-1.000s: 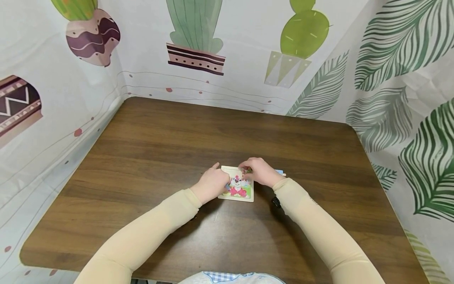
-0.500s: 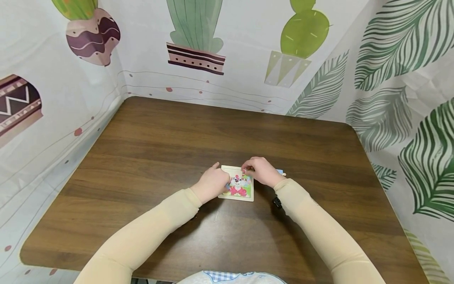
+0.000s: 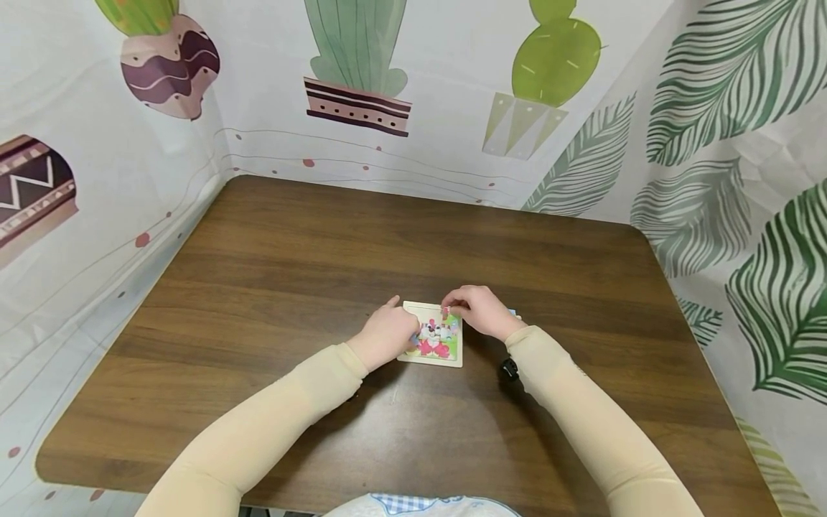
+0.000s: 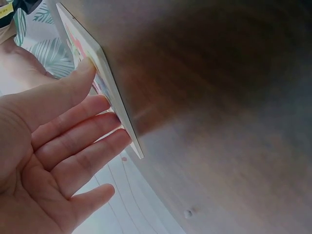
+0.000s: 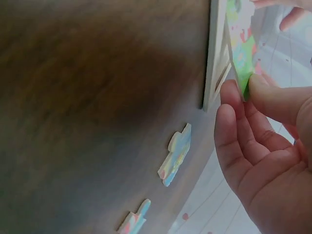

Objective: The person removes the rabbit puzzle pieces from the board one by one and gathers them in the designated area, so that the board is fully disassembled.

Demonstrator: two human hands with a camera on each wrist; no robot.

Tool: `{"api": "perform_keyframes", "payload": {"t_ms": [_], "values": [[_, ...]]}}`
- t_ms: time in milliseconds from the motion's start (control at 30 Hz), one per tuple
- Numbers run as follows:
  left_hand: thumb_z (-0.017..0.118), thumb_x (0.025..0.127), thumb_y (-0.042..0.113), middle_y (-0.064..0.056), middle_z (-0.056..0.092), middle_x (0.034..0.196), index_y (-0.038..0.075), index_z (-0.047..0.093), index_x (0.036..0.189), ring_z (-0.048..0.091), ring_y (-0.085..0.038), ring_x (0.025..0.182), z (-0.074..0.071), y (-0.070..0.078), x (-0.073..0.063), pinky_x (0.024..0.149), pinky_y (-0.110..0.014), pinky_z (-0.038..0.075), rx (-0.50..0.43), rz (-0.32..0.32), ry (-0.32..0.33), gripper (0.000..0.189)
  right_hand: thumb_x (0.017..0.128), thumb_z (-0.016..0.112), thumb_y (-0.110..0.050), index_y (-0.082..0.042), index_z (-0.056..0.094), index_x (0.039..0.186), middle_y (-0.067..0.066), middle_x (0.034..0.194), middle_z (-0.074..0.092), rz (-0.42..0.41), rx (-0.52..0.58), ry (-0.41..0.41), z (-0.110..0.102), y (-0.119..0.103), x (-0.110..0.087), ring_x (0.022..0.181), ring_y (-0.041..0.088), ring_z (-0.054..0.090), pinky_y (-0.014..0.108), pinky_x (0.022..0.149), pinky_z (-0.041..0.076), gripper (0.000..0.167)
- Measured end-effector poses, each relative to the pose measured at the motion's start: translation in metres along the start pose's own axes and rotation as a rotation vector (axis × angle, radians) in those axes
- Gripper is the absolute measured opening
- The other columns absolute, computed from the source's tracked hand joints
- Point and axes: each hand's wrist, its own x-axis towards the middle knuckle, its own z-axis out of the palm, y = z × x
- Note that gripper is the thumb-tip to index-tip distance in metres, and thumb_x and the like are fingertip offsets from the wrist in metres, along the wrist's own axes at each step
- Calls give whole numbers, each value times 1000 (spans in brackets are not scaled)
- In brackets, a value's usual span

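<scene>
The jigsaw puzzle (image 3: 430, 363) lies flat on the table in a square, pale frame, with pink, white and green pieces in it. From its left side my left hand (image 3: 386, 334) rests on it. Thumb and several fingers (image 4: 83, 131), fairly straight, touch the board, and the little finger sticks out free. Over the frame's upper right corner my right hand (image 3: 482, 311) pinches a puzzle piece (image 5: 245, 73) between thumb and fingertips. That piece is partly green and tilted; the hand hides much of it from the head view.
Two loose puzzle pieces, a blue-yellow one (image 5: 176, 153) and a pink-blue one (image 5: 134, 219), lie on the table to the right of the frame. The wooden table (image 3: 310, 244) meets a printed cloth backdrop (image 3: 452, 79) at its back and sides.
My right hand has shifted slightly to the right along the frame's upper edge with the piece in its fingertips. The left hand has stayed where it was.
</scene>
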Motion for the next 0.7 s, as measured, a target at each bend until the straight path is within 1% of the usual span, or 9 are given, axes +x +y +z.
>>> {"api": "perform_keyframes", "payload": {"t_ms": [133,267,467,600,633,700], "values": [[78,76,23,5,73,82,16,74,83,69,-14,84,0,0,0,110,-44,31,-1,0,-9,10,88,66,-9,-9,73,97,4,94,70,44,68,-6,-3,4,-1,82,16,61,34,79,53,11],[78,76,23,5,73,83,17,75,83,69,-13,84,0,1,1,110,-43,32,4,-2,-19,9,88,66,-9,-9,73,93,3,91,70,62,111,-4,-6,7,-1,81,16,60,33,77,52,9],[78,77,25,5,73,81,17,74,80,69,-14,83,-2,1,1,111,-42,32,23,-8,-26,10,89,65,-8,-9,72,93,3,91,69,57,135,3,-7,8,-1,81,16,59,32,76,51,9],[78,77,26,5,73,81,17,74,81,69,-13,83,-1,1,2,111,-42,31,24,-8,-33,11,88,65,-8,-10,71,94,3,92,68,74,151,4,-7,7,-2,81,17,58,32,77,51,9],[78,77,26,5,73,81,17,74,81,69,-13,83,-1,1,2,111,-42,31,23,-9,-34,11,88,65,-8,-10,71,94,3,92,68,78,155,6,-8,7,-2,81,17,57,31,76,50,9],[78,77,26,5,73,81,17,74,81,69,-13,83,-1,1,2,111,-42,31,18,-12,-36,11,89,65,-9,-10,71,94,4,91,68,90,172,9,-9,7,-3,76,18,56,31,70,51,8]]}}
